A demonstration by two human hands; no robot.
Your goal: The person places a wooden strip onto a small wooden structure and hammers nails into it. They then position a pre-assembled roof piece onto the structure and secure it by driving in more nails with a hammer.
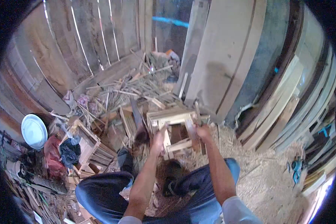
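Observation:
A small crate of pale wooden slats [171,115] stands in front of me between my legs, with a dark opening in its near side. My left hand [159,139] is closed on the crate's left near edge. At the crate's right near corner is my right hand [202,133], its fingers curled. A narrow upright piece [197,108] rises just beyond that hand, but blur hides what the fingers hold. Another slatted wooden piece [127,121] leans left of the crate.
Scrap wood strips [127,87] are heaped against the plank wall. On the left are a slatted crate [95,143], a white basin [34,131] and a red cloth or bag [55,156]. Boards [276,108] lean at right, near a teal tool [296,170] on the shavings-covered floor.

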